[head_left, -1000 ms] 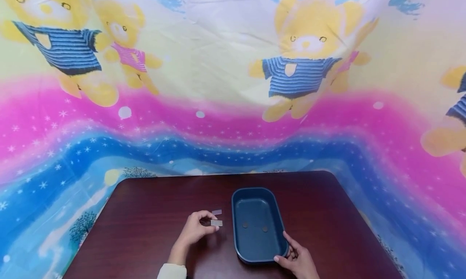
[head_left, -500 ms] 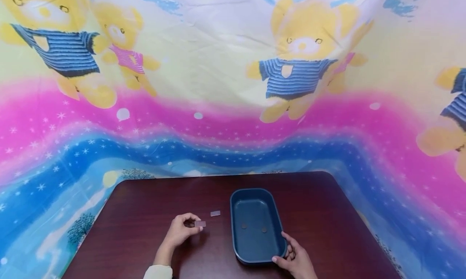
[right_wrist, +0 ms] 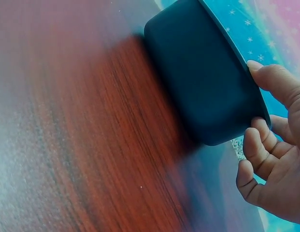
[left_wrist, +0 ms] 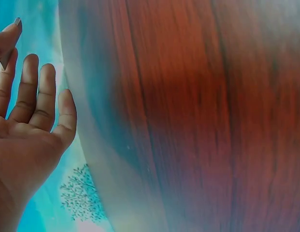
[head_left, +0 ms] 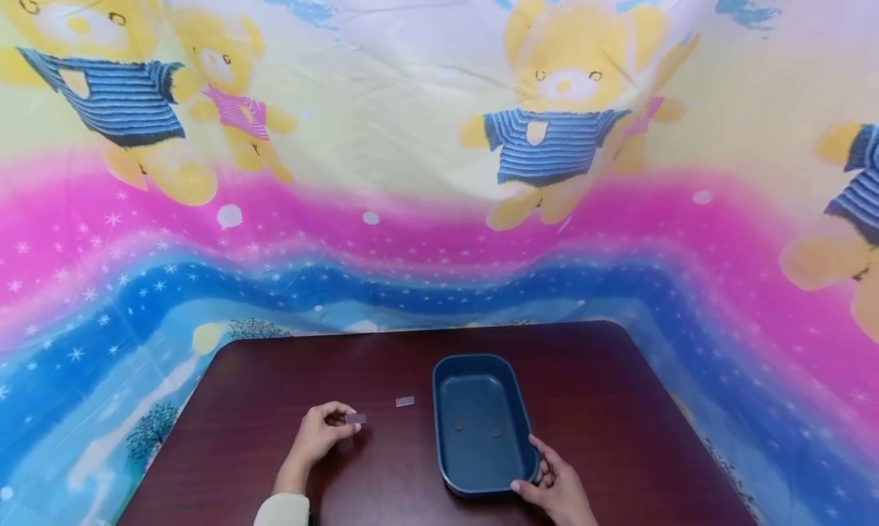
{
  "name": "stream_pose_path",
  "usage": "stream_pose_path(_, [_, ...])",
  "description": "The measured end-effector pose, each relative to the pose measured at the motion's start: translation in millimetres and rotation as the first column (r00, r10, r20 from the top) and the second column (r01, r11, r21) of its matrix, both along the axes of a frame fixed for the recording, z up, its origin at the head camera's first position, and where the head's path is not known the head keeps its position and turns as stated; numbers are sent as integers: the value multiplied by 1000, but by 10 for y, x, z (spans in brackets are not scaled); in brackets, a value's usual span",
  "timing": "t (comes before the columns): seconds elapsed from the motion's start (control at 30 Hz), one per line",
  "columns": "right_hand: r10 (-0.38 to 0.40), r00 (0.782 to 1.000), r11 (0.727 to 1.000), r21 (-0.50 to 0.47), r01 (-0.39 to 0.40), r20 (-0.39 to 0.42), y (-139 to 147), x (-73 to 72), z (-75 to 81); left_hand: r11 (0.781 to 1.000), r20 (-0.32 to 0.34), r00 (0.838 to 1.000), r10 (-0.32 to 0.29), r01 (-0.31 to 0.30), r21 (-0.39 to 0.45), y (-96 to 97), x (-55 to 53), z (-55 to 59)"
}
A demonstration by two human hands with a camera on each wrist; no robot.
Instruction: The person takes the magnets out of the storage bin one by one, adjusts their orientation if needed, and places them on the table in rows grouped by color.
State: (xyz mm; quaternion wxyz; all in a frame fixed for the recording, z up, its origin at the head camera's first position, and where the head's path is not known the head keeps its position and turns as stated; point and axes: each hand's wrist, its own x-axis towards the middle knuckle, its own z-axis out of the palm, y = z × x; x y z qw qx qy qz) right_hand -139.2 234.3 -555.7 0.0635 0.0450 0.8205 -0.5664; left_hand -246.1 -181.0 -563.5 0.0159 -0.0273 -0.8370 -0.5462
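My left hand (head_left: 318, 435) pinches a small flat greyish rectangular piece (head_left: 355, 418) between thumb and index finger, above the table left of the box. In the left wrist view only a thin part of that piece (left_wrist: 8, 54) shows, and the other fingers stand loosely extended. A second, similar flat piece (head_left: 405, 401) lies on the table between that hand and a dark blue rounded rectangular box (head_left: 481, 465). Two small brownish round spots or discs (head_left: 496, 432) show on the box's floor. My right hand (head_left: 559, 489) grips the box's near right corner, thumb on the rim, fingers curled by the outer wall.
The dark reddish-brown wooden table (head_left: 288, 373) has rounded far corners. Behind it and along both sides hangs a cloth (head_left: 384, 144) printed with bears and snowflakes. In the right wrist view the box's outer wall (right_wrist: 198, 72) stands over the tabletop.
My left hand has drawn left, away from the box, carrying the pinched piece. The other piece stays on the table. My right hand keeps its hold on the box.
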Motion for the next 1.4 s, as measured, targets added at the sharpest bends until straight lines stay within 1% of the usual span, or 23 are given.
stream_pose_path(0.13, [-13, 1000, 1000, -5, 13, 14, -7, -3, -8, 1000, 19, 1000, 16, -15, -8, -73, -57, -11])
stream_pose_path(0.33, [-25, 1000, 1000, -12, 26, 15, -13, 7, -13, 995, -7, 1000, 1, -2, -101, -120, -150, -53])
stream_pose_path(0.43, [-32, 999, 999, -15, 32, 7, -26, 5, -19, 991, -5, 1000, 6, -6, -136, -125, -192, -69])
stream_pose_path(0.53, [-29, 1000, 999, -23, 28, -4, -35, 3, -19, 987, 23, 999, 25, -21, -157, -128, -231, -82])
stream_pose_path(0.67, [-32, 999, 999, -36, 31, -20, -39, 14, -13, 983, 42, 999, 32, -24, -180, -126, -269, -78])
stream_pose_path(0.93, [-35, 999, 998, -55, 33, -22, -23, 39, -6, 971, 47, 999, 10, 2, -241, -119, -352, -55])
stream_pose_path(1.17, [-40, 999, 998, -40, 38, -33, -25, 42, -13, 963, 78, 997, 1, 20, -270, -123, -383, -52])
stream_pose_path(1.23, [-46, 998, 998, -39, 45, -35, -27, 41, -20, 956, 72, 997, -7, 27, -293, -127, -390, -53])
stream_pose_path(1.4, [-51, 998, 999, -20, 51, -29, -32, 38, -31, 929, 38, 999, -30, 42, -369, -131, -403, -40])
